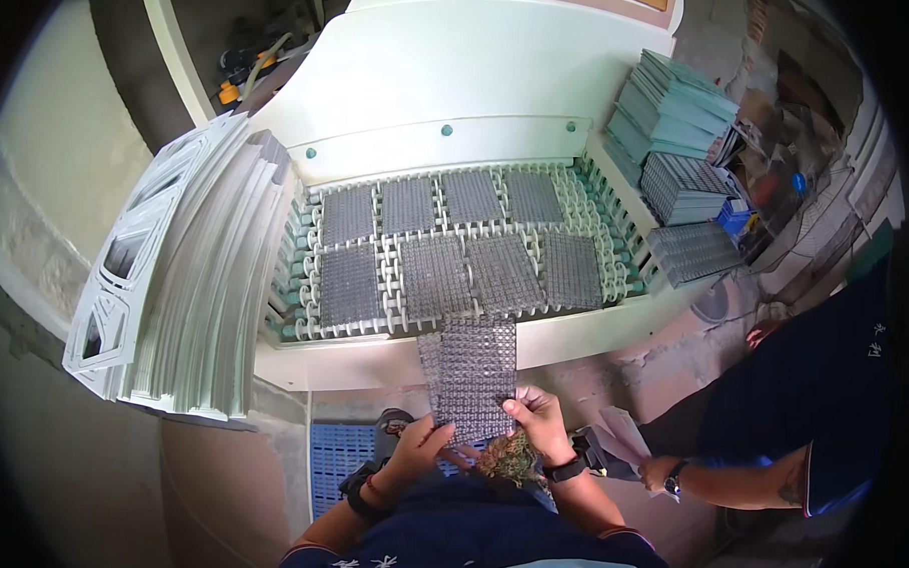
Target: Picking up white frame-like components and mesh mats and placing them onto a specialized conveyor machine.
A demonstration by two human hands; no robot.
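Note:
Both my hands grip thin dark grey panels [478,380] with a fine grid texture, at least two, fanned slightly apart in front of the machine's near edge. My left hand [417,451] is closed on the lower left corner. On the right edge, my right hand [540,422] pinches with its thumb on top. A mottled green-brown tangled bundle [510,459] lies just below my right hand; I cannot make out what it is. Beyond the held panels, several similar grid panels [433,273] lie flat in two rows on the white roller conveyor [389,292].
White cut-out frame sheets [189,295] stand in a thick stack on the left. At the right are pale green sheets [671,106] and more dark panels [694,254]. A co-worker's hand [658,473] holds a pale pink sheet [624,437]. A blue slatted mat [340,460] lies below.

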